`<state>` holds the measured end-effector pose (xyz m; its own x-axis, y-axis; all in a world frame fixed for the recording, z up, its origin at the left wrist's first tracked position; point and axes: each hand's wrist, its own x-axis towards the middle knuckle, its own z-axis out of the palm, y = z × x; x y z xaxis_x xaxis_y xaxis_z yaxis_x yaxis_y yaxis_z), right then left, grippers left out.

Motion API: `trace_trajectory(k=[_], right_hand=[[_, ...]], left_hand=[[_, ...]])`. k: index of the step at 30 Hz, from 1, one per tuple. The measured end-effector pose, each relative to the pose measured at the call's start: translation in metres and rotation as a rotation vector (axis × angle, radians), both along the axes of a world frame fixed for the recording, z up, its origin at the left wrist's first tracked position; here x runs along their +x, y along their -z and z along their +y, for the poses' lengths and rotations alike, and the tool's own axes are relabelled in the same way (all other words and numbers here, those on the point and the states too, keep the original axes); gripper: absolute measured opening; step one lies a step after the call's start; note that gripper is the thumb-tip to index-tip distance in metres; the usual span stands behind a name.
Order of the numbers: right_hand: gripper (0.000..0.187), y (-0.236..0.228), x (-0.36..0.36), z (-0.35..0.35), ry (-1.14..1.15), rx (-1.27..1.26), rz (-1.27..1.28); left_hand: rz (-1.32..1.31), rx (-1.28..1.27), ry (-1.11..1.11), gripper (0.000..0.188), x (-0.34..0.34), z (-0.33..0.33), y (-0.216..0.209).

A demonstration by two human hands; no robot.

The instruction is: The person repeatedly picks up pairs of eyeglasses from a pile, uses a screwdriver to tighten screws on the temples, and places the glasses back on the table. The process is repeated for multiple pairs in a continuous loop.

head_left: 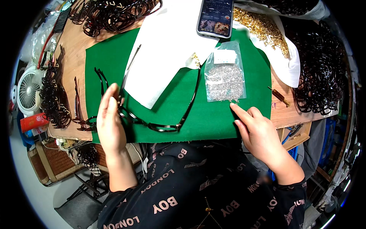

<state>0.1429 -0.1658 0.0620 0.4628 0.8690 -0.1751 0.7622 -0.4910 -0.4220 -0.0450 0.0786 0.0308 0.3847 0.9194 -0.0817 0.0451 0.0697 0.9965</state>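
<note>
My left hand (111, 128) is upright and seen edge-on, its fingers close together at the hinge end of a black eyeglass frame (164, 127). It appears to grip the frame there, though the contact is partly hidden. The frame's two arms spread away from me over a green mat (217, 124). My right hand (257, 131) stretches its index finger to a few tiny metal screws (234, 101) on the mat, the thumb held apart and the other fingers curled. Just beyond lies a clear bag (225, 81) full of small silvery pieces.
A white sheet (164, 49) and a phone (215, 17) lie at the back. Gold-coloured parts (263, 30) rest on white cloth. Dark eyeglass frames (320, 68) are heaped right, with more frames (57, 95) left. A screwdriver (280, 96) lies by the mat; a fan (29, 91) stands far left.
</note>
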Motion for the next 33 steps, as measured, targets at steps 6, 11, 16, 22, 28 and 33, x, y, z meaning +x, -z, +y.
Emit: trace_trajectory(k=[6,11,16,22,28,33], right_hand=[[0.034,0.001,0.002,0.001,-0.014,0.004,-0.039],[0.032,0.002,0.001,0.001,-0.012,0.005,-0.067],[0.033,0.003,0.000,0.000,-0.016,-0.015,-0.112],[0.029,0.002,0.006,0.015,0.002,0.279,0.637],[0.035,-0.010,0.000,0.033,0.308,0.046,1.833],[0.032,-0.009,-0.009,0.047,0.326,-0.042,1.877]], left_hand=[[0.502,0.910,0.721,0.036,0.023,-0.048,-0.036],[0.626,0.965,0.847,0.025,0.016,-0.049,-0.033],[-0.042,0.674,0.497,0.023,-0.019,-0.026,-0.064],[-1.047,-0.440,0.875,0.021,0.003,-0.028,-0.012],[-1.010,-1.177,0.824,0.034,0.040,-0.074,0.042],[-0.865,-1.248,0.765,0.034,0.037,-0.074,0.045]])
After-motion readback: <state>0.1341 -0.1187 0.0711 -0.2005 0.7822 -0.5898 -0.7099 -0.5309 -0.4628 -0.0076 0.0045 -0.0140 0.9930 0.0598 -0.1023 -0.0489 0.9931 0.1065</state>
